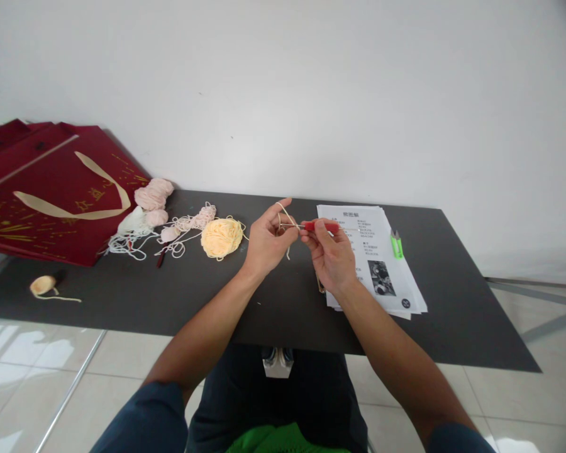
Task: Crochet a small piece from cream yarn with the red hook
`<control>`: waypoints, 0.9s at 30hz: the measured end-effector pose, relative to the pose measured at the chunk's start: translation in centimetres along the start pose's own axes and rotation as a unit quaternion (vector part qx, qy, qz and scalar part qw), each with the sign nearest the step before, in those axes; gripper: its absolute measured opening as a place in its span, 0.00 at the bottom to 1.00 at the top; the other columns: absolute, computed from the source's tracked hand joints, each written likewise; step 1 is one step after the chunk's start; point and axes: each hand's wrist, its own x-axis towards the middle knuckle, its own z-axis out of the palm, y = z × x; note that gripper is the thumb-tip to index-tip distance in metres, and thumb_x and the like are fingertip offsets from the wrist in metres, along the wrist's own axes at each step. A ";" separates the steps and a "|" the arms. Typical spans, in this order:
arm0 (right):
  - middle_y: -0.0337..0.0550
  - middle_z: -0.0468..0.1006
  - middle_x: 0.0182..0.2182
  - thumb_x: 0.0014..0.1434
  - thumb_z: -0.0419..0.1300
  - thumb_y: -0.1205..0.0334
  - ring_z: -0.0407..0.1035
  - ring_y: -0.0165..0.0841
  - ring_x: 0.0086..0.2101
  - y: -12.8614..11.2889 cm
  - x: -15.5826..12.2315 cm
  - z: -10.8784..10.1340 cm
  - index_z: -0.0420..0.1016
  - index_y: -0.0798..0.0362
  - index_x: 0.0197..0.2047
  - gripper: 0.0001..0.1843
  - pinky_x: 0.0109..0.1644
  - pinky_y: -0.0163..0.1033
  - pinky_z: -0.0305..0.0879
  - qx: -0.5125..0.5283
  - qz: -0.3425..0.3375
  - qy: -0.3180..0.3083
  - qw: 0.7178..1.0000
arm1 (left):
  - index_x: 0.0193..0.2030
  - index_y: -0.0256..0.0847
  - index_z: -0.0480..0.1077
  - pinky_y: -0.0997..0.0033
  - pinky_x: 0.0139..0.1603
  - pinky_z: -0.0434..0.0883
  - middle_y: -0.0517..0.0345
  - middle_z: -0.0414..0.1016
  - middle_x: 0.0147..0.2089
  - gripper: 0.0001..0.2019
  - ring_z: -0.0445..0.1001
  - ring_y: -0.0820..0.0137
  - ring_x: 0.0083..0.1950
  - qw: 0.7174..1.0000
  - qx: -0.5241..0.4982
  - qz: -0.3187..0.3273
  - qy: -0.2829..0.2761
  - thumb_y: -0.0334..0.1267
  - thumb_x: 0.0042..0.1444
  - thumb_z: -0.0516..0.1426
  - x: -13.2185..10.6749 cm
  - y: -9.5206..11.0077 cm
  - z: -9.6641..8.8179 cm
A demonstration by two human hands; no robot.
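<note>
My left hand (pixel 268 239) is raised over the dark table (pixel 217 296) with cream yarn (pixel 287 217) looped over its index finger and pinched by the thumb. My right hand (pixel 331 255) holds a red-handled crochet hook (pixel 321 225), whose metal tip points left into the yarn between the two hands. The strand seems to come from the pale yellow yarn ball (pixel 221 237) lying just left of my left hand.
Printed paper sheets (pixel 382 251) lie under my right hand, with green snips (pixel 396 243) on their right edge. Pink and white yarn bundles (pixel 153 207) and red gift bags (pixel 56 195) sit at the left. A small cream yarn piece (pixel 43 286) rests near the front left.
</note>
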 end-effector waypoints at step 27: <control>0.38 0.86 0.35 0.57 0.74 0.54 0.77 0.28 0.33 0.1 -0.3 0.2 0.83 0.49 0.39 0.11 0.38 0.35 0.76 -0.026 -0.028 0.013 0.999 | 0.59 0.43 0.76 0.74 0.36 0.69 0.61 0.79 0.37 0.26 0.74 0.76 0.34 1.000 -0.019 0.016 0.013 0.34 0.52 0.69 -0.1 -0.1 0.3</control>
